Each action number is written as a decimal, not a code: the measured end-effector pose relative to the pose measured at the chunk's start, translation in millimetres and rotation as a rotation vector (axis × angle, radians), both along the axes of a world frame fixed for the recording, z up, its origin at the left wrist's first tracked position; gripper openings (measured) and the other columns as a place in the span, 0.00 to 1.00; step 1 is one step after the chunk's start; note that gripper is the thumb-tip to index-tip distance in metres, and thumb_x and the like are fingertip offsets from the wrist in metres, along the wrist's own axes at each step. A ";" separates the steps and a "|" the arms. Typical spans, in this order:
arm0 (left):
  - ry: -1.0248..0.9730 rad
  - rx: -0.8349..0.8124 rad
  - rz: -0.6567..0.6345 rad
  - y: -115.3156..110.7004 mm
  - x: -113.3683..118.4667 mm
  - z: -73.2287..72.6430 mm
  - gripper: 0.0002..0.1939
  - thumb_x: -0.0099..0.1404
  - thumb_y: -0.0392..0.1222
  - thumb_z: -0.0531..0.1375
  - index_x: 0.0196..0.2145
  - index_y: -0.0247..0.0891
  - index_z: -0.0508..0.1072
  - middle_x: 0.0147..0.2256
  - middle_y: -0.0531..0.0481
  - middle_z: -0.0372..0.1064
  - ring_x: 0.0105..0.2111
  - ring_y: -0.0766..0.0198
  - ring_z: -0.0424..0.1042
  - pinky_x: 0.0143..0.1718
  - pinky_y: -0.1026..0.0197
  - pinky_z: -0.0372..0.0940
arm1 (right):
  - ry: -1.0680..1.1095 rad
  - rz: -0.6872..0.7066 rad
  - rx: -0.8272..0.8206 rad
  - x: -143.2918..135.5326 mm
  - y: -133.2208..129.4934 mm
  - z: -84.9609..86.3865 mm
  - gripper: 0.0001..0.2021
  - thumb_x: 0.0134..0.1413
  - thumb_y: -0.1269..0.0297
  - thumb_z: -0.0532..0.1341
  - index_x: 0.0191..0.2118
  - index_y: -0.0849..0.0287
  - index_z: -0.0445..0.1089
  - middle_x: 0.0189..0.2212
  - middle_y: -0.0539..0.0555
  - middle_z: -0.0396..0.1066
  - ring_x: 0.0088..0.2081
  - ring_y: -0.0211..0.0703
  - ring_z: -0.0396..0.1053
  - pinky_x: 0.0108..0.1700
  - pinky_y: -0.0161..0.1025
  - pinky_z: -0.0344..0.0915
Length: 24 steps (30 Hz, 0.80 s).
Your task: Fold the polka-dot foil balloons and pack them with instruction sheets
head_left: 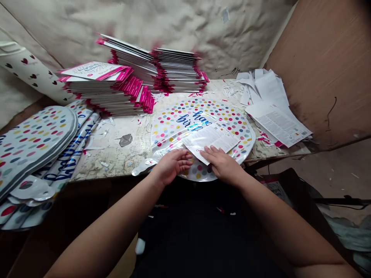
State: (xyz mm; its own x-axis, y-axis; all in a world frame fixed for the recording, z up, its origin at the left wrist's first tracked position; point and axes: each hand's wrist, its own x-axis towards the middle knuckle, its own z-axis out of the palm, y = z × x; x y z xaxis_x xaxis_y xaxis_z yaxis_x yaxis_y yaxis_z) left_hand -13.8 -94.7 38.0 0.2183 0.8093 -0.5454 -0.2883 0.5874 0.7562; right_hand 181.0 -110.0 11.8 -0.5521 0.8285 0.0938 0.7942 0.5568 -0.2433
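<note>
A flat, round foil balloon with coloured dots and blue lettering lies on the table in front of me. On top of it rests a white printed card, set at a slant. My right hand lies over the card's near edge, palm down, fingers stretched out. Beside the card's left corner, my left hand hovers at the balloon's near edge; its fingers are loosely curled and apart, with nothing visible in them. The balloon's tail sticks out to the left of that hand.
Stacks of pink-and-white packs stand at the back. More dotted foil balloons lie in a pile at left. Loose printed sheets lie at right. Paper scraps litter the worn table; a brown panel rises at right.
</note>
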 end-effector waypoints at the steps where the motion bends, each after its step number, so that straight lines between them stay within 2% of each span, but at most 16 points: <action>1: -0.021 -0.006 -0.033 -2.7 1.0 -0.6 0.08 0.58 0.40 0.60 0.35 0.33 0.68 0.32 0.46 0.71 0.26 0.66 0.73 0.26 0.65 0.67 | 0.035 -0.015 0.035 0.5 -1.7 0.2 0.29 0.51 0.78 0.49 0.60 0.61 0.56 0.59 0.60 0.56 0.60 0.56 0.53 0.56 0.56 0.56; 3: -0.063 0.019 -0.048 -7.0 4.5 -2.7 0.11 0.57 0.43 0.62 0.35 0.34 0.69 0.32 0.46 0.71 0.27 0.66 0.73 0.27 0.66 0.67 | 0.074 -0.022 0.123 -2.2 -7.3 -0.8 0.28 0.52 0.78 0.48 0.60 0.61 0.56 0.59 0.60 0.55 0.60 0.55 0.52 0.57 0.56 0.54; 8: 0.004 0.161 0.149 -3.4 12.4 -5.1 0.12 0.51 0.40 0.67 0.25 0.35 0.66 0.20 0.55 0.66 0.20 0.70 0.68 0.22 0.69 0.64 | 0.061 0.005 0.244 -14.8 -17.5 -3.9 0.26 0.55 0.76 0.47 0.60 0.64 0.56 0.59 0.61 0.55 0.60 0.58 0.52 0.57 0.57 0.54; 10: -0.055 0.077 0.161 -0.5 13.2 -3.3 0.09 0.53 0.38 0.65 0.25 0.35 0.67 0.21 0.55 0.66 0.20 0.70 0.68 0.23 0.68 0.66 | 0.065 0.000 0.251 -15.5 -18.0 -3.6 0.25 0.56 0.76 0.47 0.60 0.64 0.56 0.59 0.62 0.55 0.60 0.57 0.52 0.57 0.56 0.54; 13: -0.241 -0.172 0.180 1.9 13.3 -0.6 0.02 0.57 0.34 0.61 0.30 0.34 0.70 0.26 0.52 0.70 0.25 0.69 0.70 0.29 0.66 0.68 | 0.102 0.001 0.206 -10.0 -15.8 0.8 0.25 0.56 0.77 0.47 0.60 0.63 0.56 0.59 0.61 0.56 0.60 0.55 0.52 0.58 0.56 0.53; 15: -0.291 -0.212 0.202 2.2 12.9 -0.7 0.02 0.58 0.34 0.60 0.31 0.35 0.71 0.28 0.51 0.71 0.27 0.69 0.71 0.31 0.66 0.68 | 0.166 0.034 0.119 -3.9 -12.2 7.4 0.24 0.57 0.72 0.50 0.60 0.61 0.56 0.59 0.61 0.56 0.61 0.55 0.51 0.58 0.56 0.52; 17: -0.211 -0.089 0.191 1.4 12.3 -2.2 0.03 0.56 0.37 0.61 0.29 0.34 0.71 0.27 0.51 0.71 0.27 0.68 0.71 0.31 0.65 0.67 | 0.289 0.072 -0.008 -0.2 -6.7 15.9 0.26 0.55 0.62 0.57 0.60 0.58 0.56 0.58 0.59 0.58 0.60 0.55 0.53 0.58 0.55 0.54; 19: -0.081 0.062 0.149 -0.2 12.4 -3.1 0.07 0.54 0.41 0.64 0.27 0.34 0.72 0.26 0.52 0.71 0.26 0.68 0.70 0.30 0.65 0.66 | 0.476 0.027 -0.083 -3.5 0.8 22.9 0.30 0.49 0.54 0.62 0.57 0.56 0.59 0.53 0.59 0.65 0.55 0.53 0.60 0.55 0.50 0.60; 21: 0.007 0.141 0.095 -1.7 13.8 -2.1 0.11 0.52 0.45 0.65 0.26 0.34 0.72 0.24 0.52 0.71 0.25 0.67 0.70 0.30 0.64 0.66 | 0.659 -0.064 -0.071 -14.6 9.6 26.1 0.22 0.51 0.56 0.61 0.52 0.55 0.64 0.44 0.56 0.71 0.47 0.46 0.68 0.49 0.44 0.66; 23: 0.037 0.160 0.058 -1.5 15.9 -0.1 0.12 0.52 0.47 0.65 0.26 0.34 0.72 0.25 0.52 0.71 0.25 0.67 0.70 0.30 0.64 0.66 | 0.780 -0.103 -0.042 -27.6 18.7 26.0 0.11 0.56 0.63 0.57 0.44 0.55 0.70 0.36 0.54 0.72 0.39 0.42 0.70 0.44 0.39 0.67; 24: 0.043 0.166 0.057 -0.4 16.6 0.6 0.13 0.52 0.48 0.65 0.26 0.34 0.72 0.25 0.52 0.71 0.25 0.67 0.70 0.30 0.64 0.66 | 0.830 -0.107 -0.044 -31.5 22.7 25.6 0.09 0.56 0.65 0.56 0.40 0.55 0.71 0.34 0.53 0.72 0.38 0.40 0.70 0.42 0.38 0.68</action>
